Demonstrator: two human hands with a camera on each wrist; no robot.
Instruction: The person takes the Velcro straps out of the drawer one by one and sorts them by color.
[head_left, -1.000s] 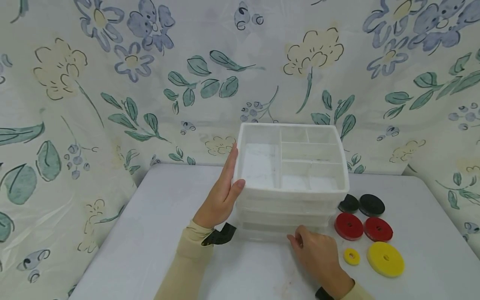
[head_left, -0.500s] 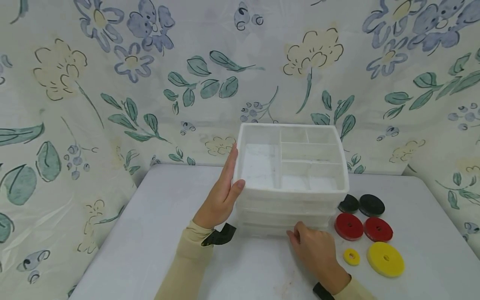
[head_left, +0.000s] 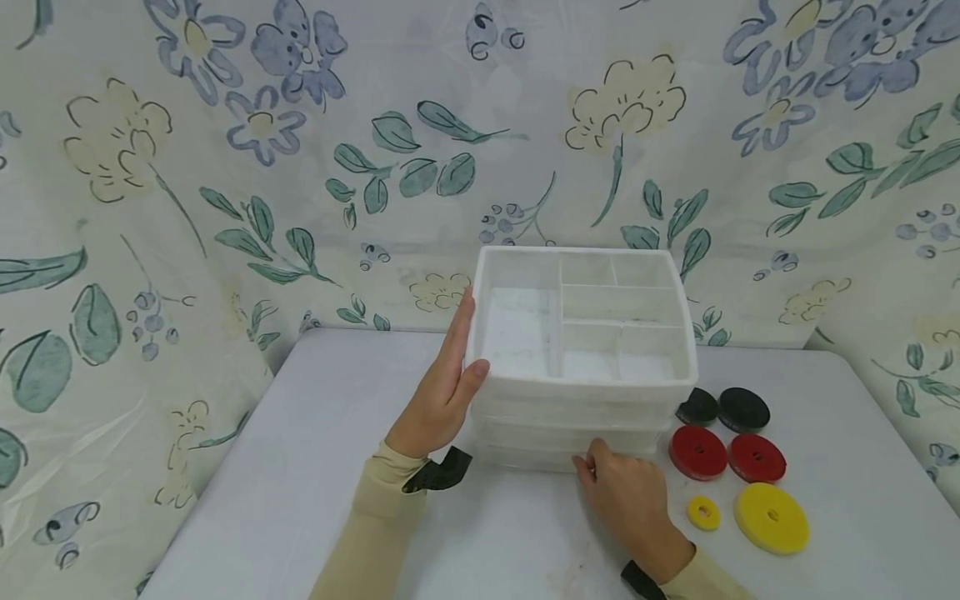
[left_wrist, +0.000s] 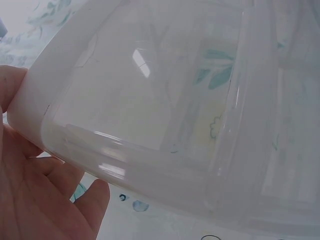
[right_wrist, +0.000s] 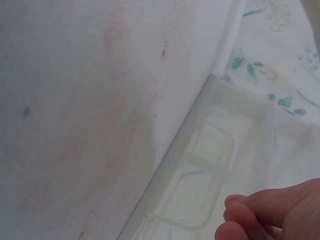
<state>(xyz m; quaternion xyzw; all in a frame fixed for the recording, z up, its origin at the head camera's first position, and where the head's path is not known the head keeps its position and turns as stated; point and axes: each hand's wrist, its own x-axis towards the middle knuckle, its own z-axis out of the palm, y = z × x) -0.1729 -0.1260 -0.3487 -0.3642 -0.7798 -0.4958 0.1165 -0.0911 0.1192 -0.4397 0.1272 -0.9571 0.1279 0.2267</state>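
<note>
A white plastic drawer unit [head_left: 585, 383] with a divided open tray on top stands at the middle of the table. My left hand [head_left: 435, 392] rests along its left side, fingers straight and thumb at the front top corner; the left wrist view shows this hand [left_wrist: 45, 190] beside the clear drawer fronts [left_wrist: 140, 100]. Low at the front, my right hand [head_left: 630, 504] touches the bottom drawer [head_left: 525, 458] with curled fingers. From the right wrist, the curled fingertips [right_wrist: 235, 215] appear against the translucent drawer front, with nothing visible between them.
Right of the unit lie two black discs [head_left: 744, 410], one partly hidden, two red discs [head_left: 757, 458], a small yellow ring [head_left: 703, 513] and a large yellow disc [head_left: 772, 518]. A flowered cloth [head_left: 420, 125] hangs behind the white table [head_left: 360, 367].
The bottom drawer, slightly out a second ago, has slid in toward the unit. My right hand has moved forward with it, while the left hand has stayed in place.
</note>
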